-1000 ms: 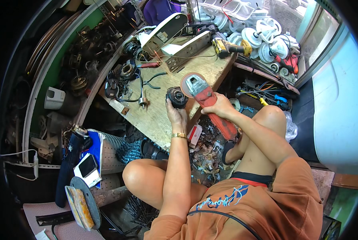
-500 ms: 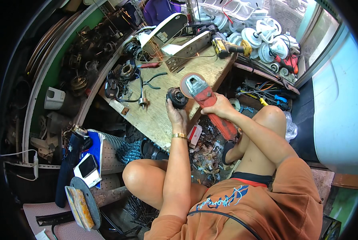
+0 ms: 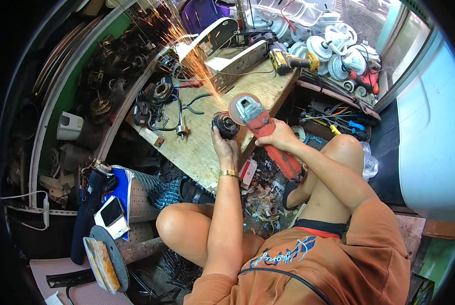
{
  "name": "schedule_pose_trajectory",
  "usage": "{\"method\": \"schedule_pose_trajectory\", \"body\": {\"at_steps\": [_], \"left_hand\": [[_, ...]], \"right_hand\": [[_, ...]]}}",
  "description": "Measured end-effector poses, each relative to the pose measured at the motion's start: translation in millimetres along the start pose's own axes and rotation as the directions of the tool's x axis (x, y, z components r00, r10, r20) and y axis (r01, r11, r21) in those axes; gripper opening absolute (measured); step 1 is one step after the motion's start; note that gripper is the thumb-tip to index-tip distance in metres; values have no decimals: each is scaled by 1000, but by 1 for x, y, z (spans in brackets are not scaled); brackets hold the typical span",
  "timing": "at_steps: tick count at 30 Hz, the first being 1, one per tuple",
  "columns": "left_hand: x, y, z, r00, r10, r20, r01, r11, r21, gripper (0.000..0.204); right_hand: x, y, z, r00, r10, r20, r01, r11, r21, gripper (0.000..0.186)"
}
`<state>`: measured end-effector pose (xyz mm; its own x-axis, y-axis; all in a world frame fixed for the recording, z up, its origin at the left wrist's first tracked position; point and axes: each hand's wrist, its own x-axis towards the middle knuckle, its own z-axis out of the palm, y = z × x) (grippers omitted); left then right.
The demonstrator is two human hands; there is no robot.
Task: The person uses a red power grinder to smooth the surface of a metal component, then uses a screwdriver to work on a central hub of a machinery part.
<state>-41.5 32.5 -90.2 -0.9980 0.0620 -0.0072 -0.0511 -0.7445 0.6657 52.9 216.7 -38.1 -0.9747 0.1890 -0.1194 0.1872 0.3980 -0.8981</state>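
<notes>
At frame centre, the left hand (image 3: 226,150) grips a dark round part (image 3: 226,125) against the grinder (image 3: 261,125) the right hand (image 3: 279,135) clasps, seemingly angled to throw sparks (image 3: 189,55) upper left, away from the knees (image 3: 179,222).

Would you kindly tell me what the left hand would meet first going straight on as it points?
Beyond the dark part it holds, the left hand would probably meet the metal bracket first, though depth is unclear and the disc sits close.
</notes>
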Motion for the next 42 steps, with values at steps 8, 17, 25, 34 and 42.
{"method": "schedule_pose_trajectory", "body": {"at_steps": [8,17,25,34,42], "left_hand": [[0,-5,0,1000,-21,18,22,999,-48,43],[1,-4,-2,995,-68,-79,59,993,-106,45],[1,-6,-1,997,-57,-57,52,995,-87,45],[2,-5,-8,999,-44,-31,42,995,-88,45],[-2,-3,1,999,-47,-10,46,995,-86,44]], "right_hand": [[1,4,1,1000,4,-2,-4,1000,5,80],[1,1,-4,1000,13,-20,-12,999,31,81],[1,2,-3,1000,10,-2,-10,1000,4,80],[-1,-2,0,1000,1,-1,-1,1000,-7,77],[-1,0,-2,1000,-4,-4,4,1000,-12,78]]}}
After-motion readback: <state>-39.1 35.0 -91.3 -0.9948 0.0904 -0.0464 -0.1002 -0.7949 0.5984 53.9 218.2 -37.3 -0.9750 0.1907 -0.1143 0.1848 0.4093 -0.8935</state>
